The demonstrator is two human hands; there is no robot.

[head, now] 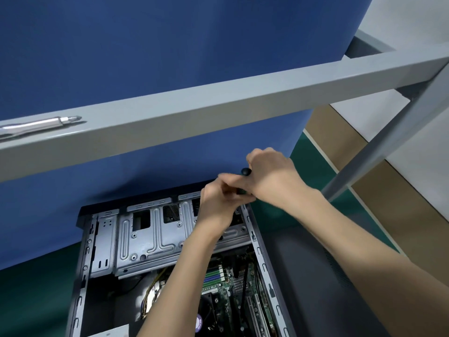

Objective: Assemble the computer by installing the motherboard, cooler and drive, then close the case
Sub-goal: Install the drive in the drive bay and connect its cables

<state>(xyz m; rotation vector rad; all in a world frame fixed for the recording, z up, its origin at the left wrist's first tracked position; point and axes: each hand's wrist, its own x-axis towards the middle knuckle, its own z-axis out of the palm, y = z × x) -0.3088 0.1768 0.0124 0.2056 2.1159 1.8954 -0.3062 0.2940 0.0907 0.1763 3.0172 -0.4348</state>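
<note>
– Looking down through the head camera, I have both hands up at the far right corner of the open computer case [266,271].
– What are they holding?
– The right hand [269,176] is curled round a black tool [245,171], whose rounded end sticks out by the thumb. The left hand [218,205] has its fingers bunched just below, against the lower black part of the same tool. That spot is blurred, so I cannot tell whether it grips or only touches.
– And the case itself?
– It lies flat on the green table [29,300], open side up, with its far end against the blue partition [145,57]. The motherboard [224,308] sits in the near right part, green and blue memory slots showing. What looks like the black cooler [209,304] is partly hidden by the left forearm. The silver drive cage [145,234] spans the far end, and the hands are above its right edge.
– Anything around it?
– Yellow and black cables [149,297] lie inside the case, left of the board. A dark grey panel [315,276] lies flat on the table just beside the case's right wall. A grey shelf beam [218,100] crosses overhead, and a silver pen-shaped driver [41,124] lies on its left end.
</note>
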